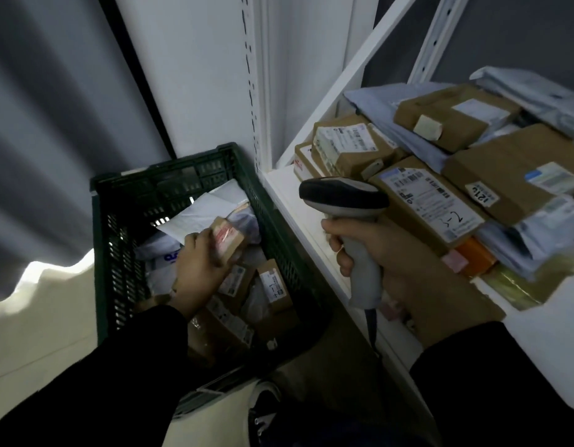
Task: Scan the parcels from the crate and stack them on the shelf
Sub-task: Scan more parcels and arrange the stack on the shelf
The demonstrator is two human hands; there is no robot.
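Observation:
A dark green plastic crate [124, 201] stands on the floor at the left, filled with cardboard parcels and white mailer bags. Inside it my left hand [198, 269] grips a small brown cardboard parcel [229, 240] with red-printed tape, lifted a little above the others. My right hand [392, 253] holds the handle of a grey barcode scanner [343, 195] in front of the white shelf [298, 214]; the scanner's dark head points left, toward the crate. On the shelf lies a pile of labelled cardboard parcels [430, 201] and grey mailer bags.
A white slotted upright [256, 91] of the shelf frame rises between crate and shelf. A grey curtain [53, 124] hangs at the left over a pale floor. My dark shoe [266, 414] shows at the bottom, beside the crate's near corner.

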